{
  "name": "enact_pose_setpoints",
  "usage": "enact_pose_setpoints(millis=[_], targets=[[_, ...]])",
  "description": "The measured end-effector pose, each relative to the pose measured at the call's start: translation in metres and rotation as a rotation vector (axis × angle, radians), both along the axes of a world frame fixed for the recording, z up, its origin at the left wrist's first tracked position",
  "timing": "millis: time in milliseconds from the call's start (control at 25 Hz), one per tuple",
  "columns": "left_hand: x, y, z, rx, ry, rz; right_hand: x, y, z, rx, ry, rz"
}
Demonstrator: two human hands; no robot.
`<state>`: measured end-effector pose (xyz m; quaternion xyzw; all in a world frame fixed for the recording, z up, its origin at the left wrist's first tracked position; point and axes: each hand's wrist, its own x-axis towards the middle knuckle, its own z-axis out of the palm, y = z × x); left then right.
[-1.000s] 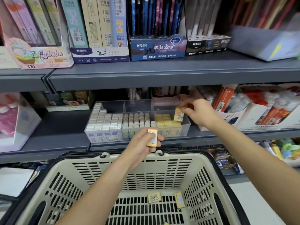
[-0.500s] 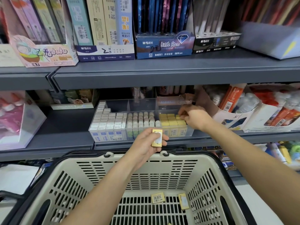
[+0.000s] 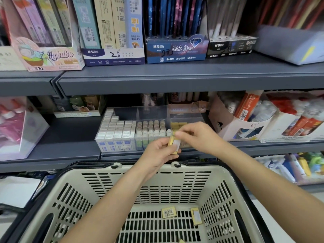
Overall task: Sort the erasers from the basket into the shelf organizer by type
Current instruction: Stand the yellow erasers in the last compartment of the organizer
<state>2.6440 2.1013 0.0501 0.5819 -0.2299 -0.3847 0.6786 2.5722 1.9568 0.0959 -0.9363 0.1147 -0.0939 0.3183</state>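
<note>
Grey metal shelving (image 3: 175,79) stocked with boxed stationery fills the upper and middle of the frame. A cream perforated plastic basket (image 3: 219,181) with a black rim occupies the lower half. A clear acrylic shelf organizer (image 3: 150,111) sits on the middle shelf at frame centre. Its left section holds white blue-sleeved erasers (image 3: 115,132), its middle section round-topped pale erasers (image 3: 150,128), and its right section yellow erasers (image 3: 178,125).

The left hand (image 3: 157,155) is at centre frame, above the basket's far rim, fingers curled round the lower part of a yellow rectangular eraser (image 3: 174,145). The right hand (image 3: 198,135) is just right of it, fingers bent, their tips meeting the eraser's upper end in what appears to be a pinch; blur prevents confirming its firmness.

Judgement: a hand-to-hand transfer before placement. The right hand should secure both faces before the left lets go, then seat the piece upright against its yellow neighbours, in the right section only.

Outstanding: two loose yellow erasers (image 3: 168,212) lie on the basket floor, lower centre.
</note>
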Motion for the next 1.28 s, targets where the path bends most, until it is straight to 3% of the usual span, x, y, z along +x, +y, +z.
enact_pose_setpoints(millis=[120, 240, 360, 440, 640, 760, 840, 1120, 1280], targets=[[-0.004, 0.000, 0.001, 0.014, -0.077, -0.009, -0.006, 0.009, 0.001, 0.013, 0.030, -0.008], [-0.005, 0.001, 0.004, 0.004, -0.027, 0.032, -0.012, 0.005, 0.005, 0.260, 0.033, 0.026], [-0.001, 0.000, 0.007, 0.087, -0.206, 0.047, -0.018, -0.003, 0.006, 0.379, 0.037, 0.078], [-0.002, -0.001, 0.009, 0.103, -0.290, 0.063, -0.018, -0.005, 0.004, 0.375, 0.037, 0.002], [-0.002, -0.003, 0.008, 0.143, -0.399, 0.182, -0.013, -0.023, 0.019, 0.206, 0.008, -0.112], [0.003, 0.008, -0.001, 0.217, -0.472, 0.316, -0.007, -0.049, 0.026, -0.143, -0.081, -0.341], [0.002, 0.017, -0.008, 0.213, -0.456, 0.357, 0.000, -0.059, 0.019, -0.306, -0.083, -0.378], [-0.013, 0.041, -0.014, 0.146, -0.394, 0.385, 0.033, -0.063, -0.014, -0.303, 0.108, -0.321], [-0.025, 0.060, -0.021, 0.091, -0.356, 0.358, 0.040, -0.060, -0.027, -0.456, 0.200, -0.306]])
